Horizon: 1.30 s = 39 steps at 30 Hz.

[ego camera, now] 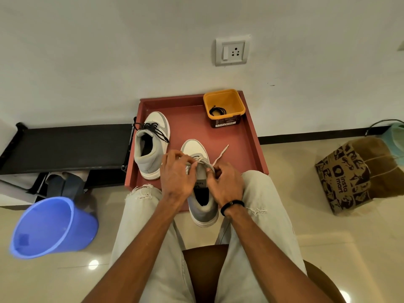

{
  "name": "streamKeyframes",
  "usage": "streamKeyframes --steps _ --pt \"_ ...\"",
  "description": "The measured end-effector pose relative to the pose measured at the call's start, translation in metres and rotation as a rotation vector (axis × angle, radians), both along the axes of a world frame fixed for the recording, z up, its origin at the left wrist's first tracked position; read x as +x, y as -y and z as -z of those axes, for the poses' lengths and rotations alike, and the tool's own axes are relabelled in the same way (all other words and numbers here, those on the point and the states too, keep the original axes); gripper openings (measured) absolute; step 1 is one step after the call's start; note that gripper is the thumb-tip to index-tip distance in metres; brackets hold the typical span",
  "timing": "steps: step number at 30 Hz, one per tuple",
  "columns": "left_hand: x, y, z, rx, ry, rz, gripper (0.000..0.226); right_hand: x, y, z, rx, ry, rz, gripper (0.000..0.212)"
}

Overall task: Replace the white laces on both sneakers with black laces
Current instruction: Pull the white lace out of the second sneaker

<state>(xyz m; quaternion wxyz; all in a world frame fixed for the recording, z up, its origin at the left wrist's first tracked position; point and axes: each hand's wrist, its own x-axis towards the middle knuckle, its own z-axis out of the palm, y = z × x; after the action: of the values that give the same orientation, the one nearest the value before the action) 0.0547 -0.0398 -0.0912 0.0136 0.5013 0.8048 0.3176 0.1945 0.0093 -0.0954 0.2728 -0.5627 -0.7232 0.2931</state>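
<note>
We are watching the left hand (177, 171) and right hand (226, 182) both pinching the white lace (205, 164) over the near sneaker (201, 193) on the red tray (249, 136); at eleven o'clock the black-laced sneaker (150, 145) is standing, at one o'clock the yellow tub (225, 106) is holding a black lace (217, 111).

I see a blue bucket (52, 227) tilted on the tiled floor (328, 237) at left; behind it a low black bench (65, 145) stands against the wall; a white switch-and-socket plate (232, 51) is mounted on that wall; a printed brown paper bag (349, 176) sits on the floor at right; a brown stool seat (205, 270) shows at the bottom.
</note>
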Motion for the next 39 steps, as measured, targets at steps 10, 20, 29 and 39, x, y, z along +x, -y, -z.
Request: streamKeyframes --steps 10,20,29,39 --pt "-0.012 0.018 -0.010 0.327 0.594 -0.571 0.012 -0.001 0.000 0.002 -0.038 0.015 0.015 0.020" --pt "0.012 0.004 -0.003 -0.066 -0.031 -0.070 0.027 -0.002 0.000 0.006 -0.035 0.021 0.029 0.025" --pt "0.018 0.003 -0.003 -0.071 -0.074 -0.096 0.015 0.001 -0.001 0.003 -0.020 0.027 0.016 0.023" --pt "0.010 0.022 -0.008 0.040 0.080 -0.184 0.015 0.000 -0.001 0.002 -0.027 0.023 0.020 0.024"
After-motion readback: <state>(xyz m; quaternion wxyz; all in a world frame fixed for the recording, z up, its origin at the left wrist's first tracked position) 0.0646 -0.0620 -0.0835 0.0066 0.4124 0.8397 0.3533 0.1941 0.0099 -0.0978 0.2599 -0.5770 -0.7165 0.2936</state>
